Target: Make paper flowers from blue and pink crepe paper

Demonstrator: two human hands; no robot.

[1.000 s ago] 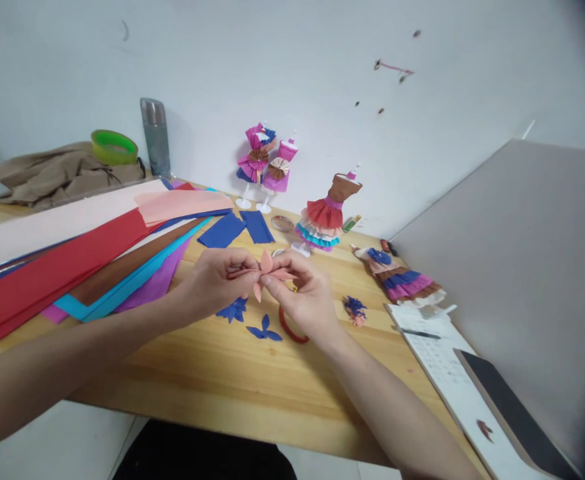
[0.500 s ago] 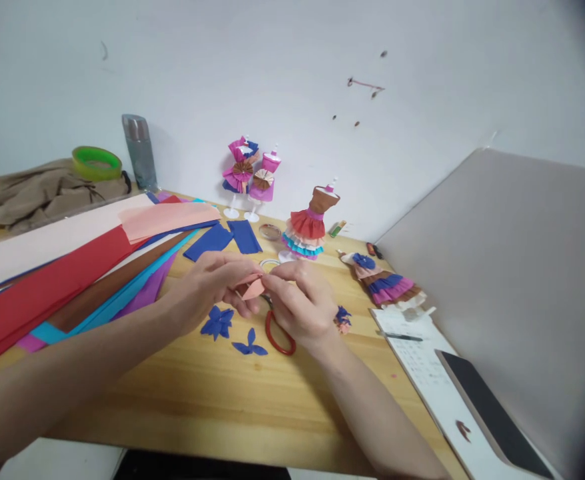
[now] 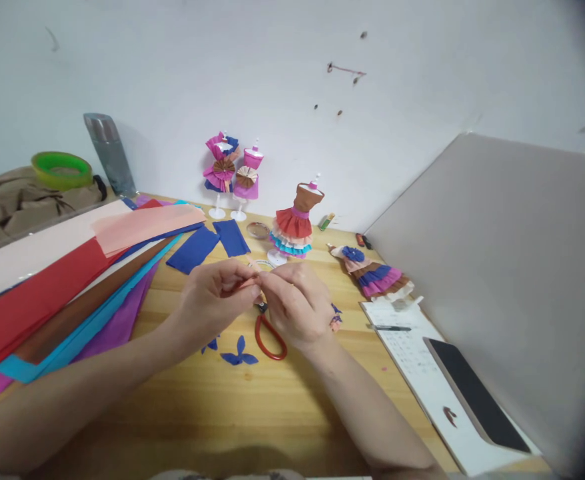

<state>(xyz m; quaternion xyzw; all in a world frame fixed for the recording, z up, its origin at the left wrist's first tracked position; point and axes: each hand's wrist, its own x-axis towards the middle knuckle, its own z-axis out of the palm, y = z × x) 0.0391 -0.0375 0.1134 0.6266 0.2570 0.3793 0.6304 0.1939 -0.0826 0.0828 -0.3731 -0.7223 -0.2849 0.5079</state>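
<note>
My left hand [image 3: 217, 297] and my right hand [image 3: 297, 300] meet above the middle of the table, fingertips pinched together. Between them is a small piece of peach crepe paper [image 3: 245, 285], mostly covered by the fingers. Scissors with red handles [image 3: 271, 340] lie under my right hand. Below my left hand rests a blue paper petal shape [image 3: 239, 353], and another blue petal cutout [image 3: 211, 345] is partly hidden by that hand. A small blue and peach paper cluster [image 3: 336, 318] shows past my right hand.
Crepe paper strips [image 3: 72, 293] cover the left side, with blue rectangles [image 3: 192, 250] beside them. Behind stand small dress forms [image 3: 292, 220] in paper dresses. A paper dress [image 3: 370, 273] lies at right, near a notebook [image 3: 397, 360], a pen [image 3: 392, 328] and a phone [image 3: 472, 393]. A bottle [image 3: 110, 153] stands back left.
The peach paper was a visible leaf-like shape and is now mostly hidden in my fingers. My left fingers have closed in on it. The view has shifted slightly to the right.
</note>
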